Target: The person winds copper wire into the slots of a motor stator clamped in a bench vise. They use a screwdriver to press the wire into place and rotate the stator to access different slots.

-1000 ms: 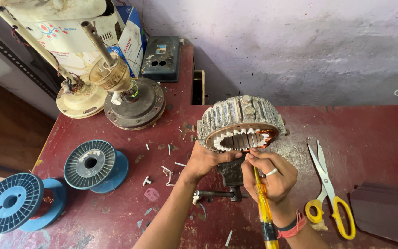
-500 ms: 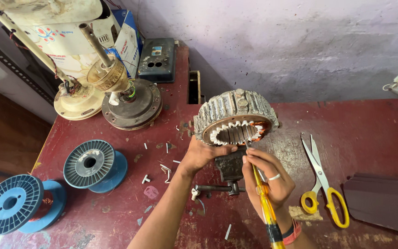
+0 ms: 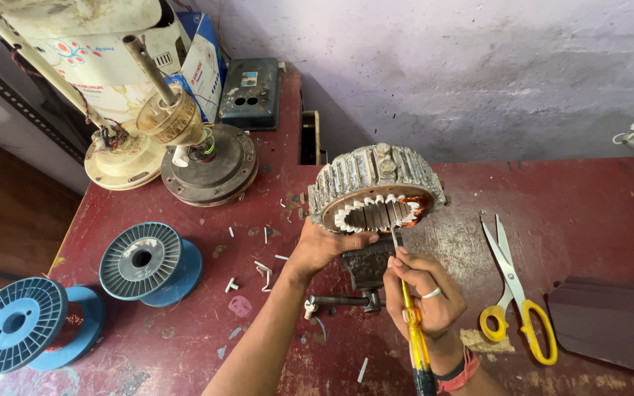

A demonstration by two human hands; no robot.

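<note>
stator (image 3: 376,192) sits tilted on a small vise (image 3: 367,265) near the middle of the red bench (image 3: 596,198), its open bore facing the camera. it is a ribbed grey metal ring, with copper windings showing at its right inner edge and pale slot liners fanned around the bore. left hand (image 3: 322,248) grips the lower left rim of the stator, fingers curled shut around the edge. right hand (image 3: 425,293), just below the stator, is closed around a yellow-handled screwdriver (image 3: 411,323) whose thin metal tip reaches into the bore at the bottom slots. a ring shows on one finger and a red band at the wrist.

right of the stator lie scissors (image 3: 511,286) with yellow handles, blades open, and further right a stack of dark sheets (image 3: 610,323). left of the stator, well apart, two blue plastic spools (image 3: 144,260) rest on the bench, and small white scraps are scattered between them and the vise. behind and left of the stator stand a round dark motor housing (image 3: 207,165) with a shaft, a cream fan base (image 3: 122,158), and a dark box (image 3: 251,92). nothing lies between the hands and the stator.
</note>
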